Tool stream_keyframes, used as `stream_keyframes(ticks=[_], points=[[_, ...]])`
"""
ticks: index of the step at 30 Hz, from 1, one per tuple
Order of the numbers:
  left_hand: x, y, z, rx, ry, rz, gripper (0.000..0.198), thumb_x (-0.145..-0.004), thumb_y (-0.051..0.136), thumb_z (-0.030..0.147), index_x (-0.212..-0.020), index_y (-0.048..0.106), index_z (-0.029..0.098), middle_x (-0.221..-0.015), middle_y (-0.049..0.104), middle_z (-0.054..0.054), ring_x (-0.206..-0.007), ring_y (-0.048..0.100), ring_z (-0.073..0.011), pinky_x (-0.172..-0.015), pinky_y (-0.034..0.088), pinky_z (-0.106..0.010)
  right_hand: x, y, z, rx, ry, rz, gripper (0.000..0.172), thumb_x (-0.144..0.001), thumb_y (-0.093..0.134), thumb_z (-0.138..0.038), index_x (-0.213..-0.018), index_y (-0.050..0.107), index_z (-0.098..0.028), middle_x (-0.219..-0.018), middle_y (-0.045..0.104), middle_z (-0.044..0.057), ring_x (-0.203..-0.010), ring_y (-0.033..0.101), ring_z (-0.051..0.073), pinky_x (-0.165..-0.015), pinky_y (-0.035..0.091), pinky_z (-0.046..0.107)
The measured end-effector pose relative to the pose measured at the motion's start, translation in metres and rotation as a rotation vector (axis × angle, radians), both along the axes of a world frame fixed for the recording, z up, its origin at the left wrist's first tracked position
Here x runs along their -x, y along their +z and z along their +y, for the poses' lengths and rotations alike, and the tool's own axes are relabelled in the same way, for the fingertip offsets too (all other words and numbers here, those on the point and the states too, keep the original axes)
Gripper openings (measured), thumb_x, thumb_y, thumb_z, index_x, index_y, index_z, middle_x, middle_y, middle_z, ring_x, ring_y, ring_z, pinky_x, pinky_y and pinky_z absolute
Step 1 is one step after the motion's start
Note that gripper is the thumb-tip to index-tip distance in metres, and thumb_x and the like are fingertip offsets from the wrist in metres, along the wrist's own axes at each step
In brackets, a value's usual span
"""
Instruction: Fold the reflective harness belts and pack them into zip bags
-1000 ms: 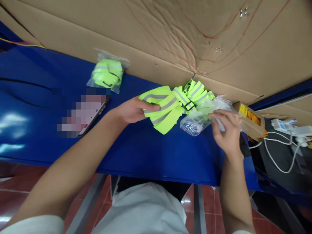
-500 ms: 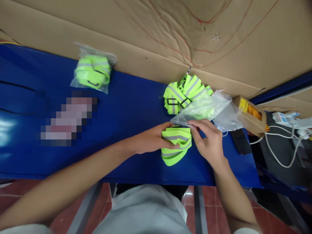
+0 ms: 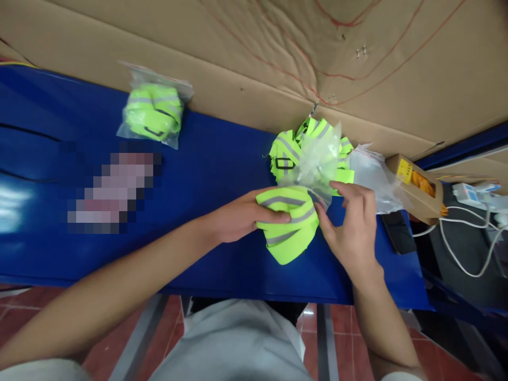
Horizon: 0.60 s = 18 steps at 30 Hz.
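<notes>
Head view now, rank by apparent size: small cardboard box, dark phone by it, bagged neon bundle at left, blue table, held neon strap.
1. Blue table
2. Bagged neon bundle and held neon strap: unranked; similar, and the strap seems nearer the camera
3. Small cardboard box
4. Dark phone

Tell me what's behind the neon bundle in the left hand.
Beyond the folded reflective strap, a clear plastic bag and a strap pile show; the blue table directly beneath is hidden.

Cardboard [image 3: 119, 32] backs a blue table [image 3: 222, 169] over red tiles [image 3: 344, 352].
</notes>
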State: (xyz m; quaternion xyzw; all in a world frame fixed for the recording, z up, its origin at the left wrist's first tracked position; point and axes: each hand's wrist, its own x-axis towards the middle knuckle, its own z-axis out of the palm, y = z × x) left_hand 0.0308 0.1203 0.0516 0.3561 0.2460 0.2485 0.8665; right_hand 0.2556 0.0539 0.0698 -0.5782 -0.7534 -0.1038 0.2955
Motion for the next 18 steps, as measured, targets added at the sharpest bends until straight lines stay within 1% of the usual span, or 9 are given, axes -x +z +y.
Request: stream_keyframes(ticks=[2,4,6,9,10,12,14,16,18], points=[[0.002,-0.003,0.004,0.04,0.022,-0.063,0.042,-0.075,0.088,0.019,-0.115,0.076,0.018,-0.116,0.079,-0.008,-0.104,0.075,-0.0269,-0.093,0.057,-0.036,-0.001,-0.002,0.0,0.06,-0.083,0.048,0.045,-0.092,0.071,-0.032,-0.132,0.053,-0.02,-0.117,0.062,0.013,-0.092,0.065,0.025,-0.075,0.055,0.04],[0.002,-0.006,0.004,0.068,0.038,-0.092,0.04,-0.075,0.088,0.021,-0.114,0.077,0.018,-0.115,0.08,-0.009,-0.102,0.076,-0.0276,-0.092,0.058,-0.036,0.0,-0.005,-0.001,0.121,-0.093,0.114,0.035,-0.093,0.067,-0.025,-0.125,0.052,-0.02,-0.111,0.062,0.01,-0.079,0.064,0.02,-0.065,0.052,0.034],[-0.002,-0.008,0.0,0.088,0.057,-0.102,0.042,-0.075,0.088,0.022,-0.115,0.077,0.018,-0.117,0.079,-0.009,-0.105,0.076,-0.0279,-0.094,0.058,-0.036,0.002,-0.005,-0.001,0.06,-0.033,0.143,0.022,-0.094,0.059,-0.014,-0.114,0.054,-0.022,-0.105,0.063,0.007,-0.082,0.065,0.019,-0.069,0.053,0.033],[-0.009,-0.007,-0.008,0.056,0.124,-0.057,0.05,-0.073,0.09,0.018,-0.12,0.074,0.021,-0.122,0.078,-0.006,-0.114,0.072,-0.0261,-0.098,0.056,-0.034,0.003,-0.004,0.001,-0.155,0.021,0.149,0.019,-0.094,0.054,-0.006,-0.102,0.056,-0.023,-0.099,0.062,0.005,-0.097,0.066,0.022,-0.087,0.054,0.037],[-0.01,-0.005,-0.01,0.028,0.155,-0.032,0.054,-0.071,0.091,0.016,-0.122,0.073,0.022,-0.122,0.077,-0.005,-0.115,0.072,-0.0248,-0.099,0.055,-0.032,0.002,-0.004,0.003,-0.179,0.011,0.144,0.018,-0.094,0.054,-0.007,-0.102,0.056,-0.023,-0.097,0.062,0.006,-0.099,0.065,0.022,-0.089,0.054,0.039],[-0.01,-0.002,-0.012,-0.046,0.186,0.017,0.062,-0.069,0.092,0.014,-0.125,0.07,0.024,-0.121,0.077,-0.002,-0.116,0.071,-0.0232,-0.1,0.054,-0.031,-0.002,-0.005,0.006,-0.159,-0.049,0.09,0.016,-0.096,0.057,-0.014,-0.11,0.057,-0.022,-0.102,0.063,0.008,-0.101,0.064,0.025,-0.09,0.053,0.042],[-0.009,0.001,-0.013,-0.123,0.172,0.062,0.065,-0.069,0.091,0.013,-0.128,0.067,0.023,-0.119,0.077,-0.003,-0.115,0.07,-0.0232,-0.101,0.053,-0.032,-0.005,-0.006,0.009,-0.151,-0.101,-0.012,0.029,-0.096,0.065,-0.024,-0.124,0.057,-0.021,-0.114,0.062,0.014,-0.109,0.063,0.029,-0.091,0.053,0.046],[-0.007,0.003,-0.013,-0.181,0.141,0.108,0.064,-0.07,0.089,0.014,-0.129,0.065,0.021,-0.12,0.076,-0.004,-0.115,0.07,-0.0238,-0.101,0.052,-0.034,-0.007,-0.008,0.01,-0.179,-0.073,-0.106,0.042,-0.094,0.07,-0.025,-0.133,0.056,-0.023,-0.121,0.062,0.015,-0.111,0.063,0.029,-0.09,0.054,0.044],[-0.007,0.003,-0.013,-0.2,0.122,0.136,0.067,-0.07,0.088,0.014,-0.132,0.062,0.02,-0.119,0.075,-0.004,-0.114,0.069,-0.024,-0.1,0.052,-0.034,-0.007,-0.009,0.01,-0.166,0.016,-0.166,0.037,-0.096,0.068,-0.018,-0.131,0.059,-0.026,-0.113,0.066,0.01,-0.104,0.067,0.025,-0.087,0.055,0.037]])
